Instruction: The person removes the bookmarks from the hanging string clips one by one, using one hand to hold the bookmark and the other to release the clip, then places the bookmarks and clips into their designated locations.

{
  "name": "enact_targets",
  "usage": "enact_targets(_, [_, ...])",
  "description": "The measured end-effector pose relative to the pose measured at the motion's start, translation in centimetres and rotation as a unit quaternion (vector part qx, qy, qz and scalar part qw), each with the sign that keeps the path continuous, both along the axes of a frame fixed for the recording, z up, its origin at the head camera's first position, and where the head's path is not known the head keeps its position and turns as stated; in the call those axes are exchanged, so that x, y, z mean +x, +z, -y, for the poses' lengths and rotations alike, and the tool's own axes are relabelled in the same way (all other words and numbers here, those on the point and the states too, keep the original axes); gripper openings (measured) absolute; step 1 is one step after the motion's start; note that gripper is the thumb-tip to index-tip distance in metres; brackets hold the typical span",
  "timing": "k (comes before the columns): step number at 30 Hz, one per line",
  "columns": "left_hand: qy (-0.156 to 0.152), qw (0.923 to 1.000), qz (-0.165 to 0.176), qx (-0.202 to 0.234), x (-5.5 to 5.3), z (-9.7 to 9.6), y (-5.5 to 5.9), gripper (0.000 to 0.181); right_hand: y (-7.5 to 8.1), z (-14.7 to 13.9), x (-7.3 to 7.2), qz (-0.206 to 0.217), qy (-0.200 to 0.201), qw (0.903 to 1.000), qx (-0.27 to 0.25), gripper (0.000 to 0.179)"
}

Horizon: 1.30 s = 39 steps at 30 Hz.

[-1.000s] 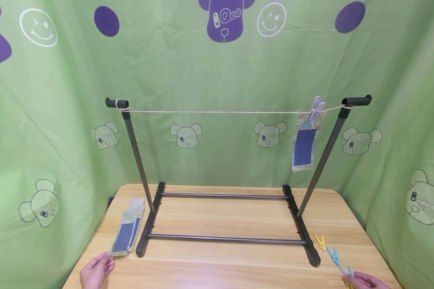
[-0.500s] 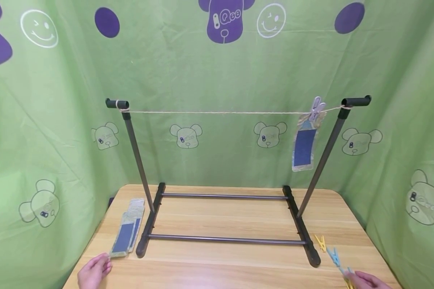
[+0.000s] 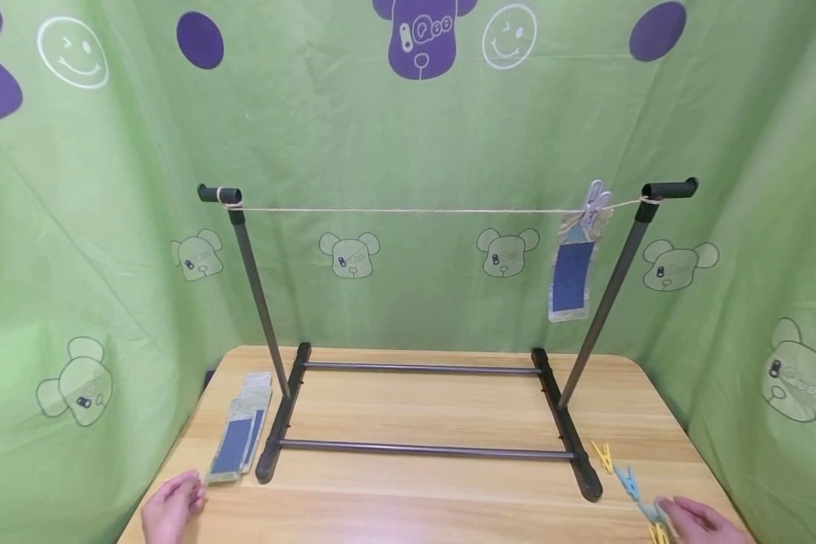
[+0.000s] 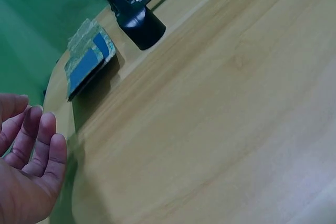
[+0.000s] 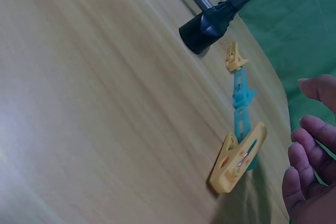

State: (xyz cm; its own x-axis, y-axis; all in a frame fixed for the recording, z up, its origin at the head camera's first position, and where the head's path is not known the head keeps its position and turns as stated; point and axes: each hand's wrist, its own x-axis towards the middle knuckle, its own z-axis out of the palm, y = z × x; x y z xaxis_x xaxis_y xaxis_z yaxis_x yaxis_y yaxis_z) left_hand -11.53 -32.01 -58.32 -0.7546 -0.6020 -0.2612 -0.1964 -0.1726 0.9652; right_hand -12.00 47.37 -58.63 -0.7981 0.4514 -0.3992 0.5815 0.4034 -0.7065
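Note:
Two flat strips (image 3: 231, 446), pale and patterned with a dark blue panel each, lie overlapping on the table at left. My left hand (image 3: 170, 508) hovers beside their near end, fingers loosely bent, holding nothing; the left wrist view shows a gap to the strips (image 4: 86, 66). At right, yellow (image 3: 602, 457) and blue clothespins (image 3: 628, 483) lie in a row. My right hand (image 3: 697, 521) is beside the near ones, fingers loosely bent with nothing between them. In the right wrist view the near yellow clothespin (image 5: 231, 169) is apart from the fingertips. A similar strip (image 3: 573, 276) hangs from the line.
A black rack (image 3: 425, 451) stands on the wooden table (image 3: 408, 491), with a string (image 3: 408, 211) tied between its posts. A whitish clothespin (image 3: 595, 204) holds the hanging strip near the right post (image 3: 608, 302). Green printed curtain (image 3: 381, 136) surrounds the table.
My left hand has drawn slightly left, away from the strips' near edge. My right hand has shifted a little right and back from the clothespins, uncovering the near ones.

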Motion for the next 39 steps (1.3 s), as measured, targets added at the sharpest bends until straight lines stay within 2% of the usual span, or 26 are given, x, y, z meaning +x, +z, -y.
enact_targets(1, [0.0, 1.0, -0.002, 0.003, -0.1, 0.0, 0.2, 0.02, 0.3, -0.1, 0.0, -0.007, 0.014, 0.9999, -0.006, 0.096])
enact_targets(3, [-0.001, 0.9999, -0.004, 0.009, -0.2, -0.1, 0.6, 0.02, 0.8, 0.2, 0.0, -0.02, 0.009, 0.9997, -0.009, 0.09])
enact_targets(5, [-0.002, 0.9999, -0.006, 0.014, -0.2, -0.2, 1.0, 0.023, 1.4, 0.9, 0.0, -0.032, -0.033, 0.9989, -0.003, 0.092])
enact_targets(9, [-0.001, 1.0, 0.001, 0.007, -0.2, -0.3, 1.5, 0.03, 2.6, 2.5, 0.1, -0.072, -0.137, 0.9877, 0.023, 0.097])
enact_targets(10, [0.004, 0.9999, -0.005, 0.01, -0.6, 0.0, 0.8, 0.028, 2.9, 2.6, 0.1, -0.075, -0.149, 0.9857, 0.026, 0.097])
enact_targets(11, [0.004, 0.9999, -0.007, 0.013, -0.7, 0.1, 0.9, 0.027, 3.2, 2.7, 0.2, -0.081, -0.155, 0.9842, 0.027, 0.094])
enact_targets(13, [0.012, 0.9994, -0.019, 0.025, -1.4, 0.8, -0.3, 0.02, 3.9, 2.9, 0.3, -0.088, -0.159, 0.9831, 0.024, 0.089])
enact_targets(16, [0.029, 0.997, -0.048, 0.054, -2.8, 2.2, -2.7, 0.007, 4.8, 3.0, 0.6, -0.103, -0.163, 0.9813, 0.001, 0.057])
enact_targets(17, [0.029, 0.9968, -0.051, 0.054, -3.0, 2.4, -2.8, 0.006, 5.1, 3.1, 0.7, -0.114, -0.166, 0.9796, -0.009, 0.045])
enact_targets(18, [0.032, 0.996, -0.062, 0.055, -3.5, 2.9, -3.8, 0.009, 5.5, 3.3, 0.8, -0.121, -0.167, 0.9785, -0.014, 0.038])
enact_targets(20, [0.034, 0.9958, -0.073, 0.043, -4.0, 3.2, -4.4, 0.014, 6.2, 3.5, 1.0, -0.14, -0.17, 0.9752, -0.025, 0.027])
enact_targets(22, [0.024, 0.9957, -0.085, 0.03, -4.1, 3.3, -4.3, 0.017, 6.9, 3.7, 1.2, -0.152, -0.168, 0.9734, -0.036, 0.031])
enact_targets(24, [0.005, 0.9951, -0.096, 0.02, -3.9, 3.0, -3.3, 0.017, 7.6, 3.9, 1.3, -0.162, -0.167, 0.9714, -0.044, 0.037])
enact_targets(25, [-0.004, 0.9953, -0.096, 0.009, -3.6, 2.5, -2.3, 0.016, 7.9, 4.0, 1.3, -0.168, -0.169, 0.9698, -0.051, 0.04])
enact_targets(28, [-0.024, 0.9956, -0.09, 0.011, -2.7, 0.7, 1.7, 0.012, 8.8, 4.3, 1.1, -0.187, -0.179, 0.9627, -0.08, 0.038])
enact_targets(30, [-0.023, 0.9964, -0.08, 0.012, -2.2, -0.7, 4.5, 0.01, 9.2, 4.4, 1.1, -0.202, -0.18, 0.9578, -0.097, 0.036])
enact_targets(32, [-0.019, 0.997, -0.072, 0.019, -2.0, -1.7, 6.5, 0.009, 9.7, 4.5, 1.1, -0.211, -0.173, 0.9573, -0.097, 0.035])
enact_targets(35, [-0.01, 0.9973, -0.069, 0.022, -2.1, -2.6, 8.2, 0.005, 10.2, 4.6, 1.1, -0.221, -0.152, 0.9601, -0.08, 0.039])
enact_targets(39, [-0.008, 0.9973, -0.071, 0.016, -2.3, -3.0, 8.9, 0.008, 10.9, 5.0, 1.2, -0.242, -0.124, 0.9608, -0.054, 0.038])
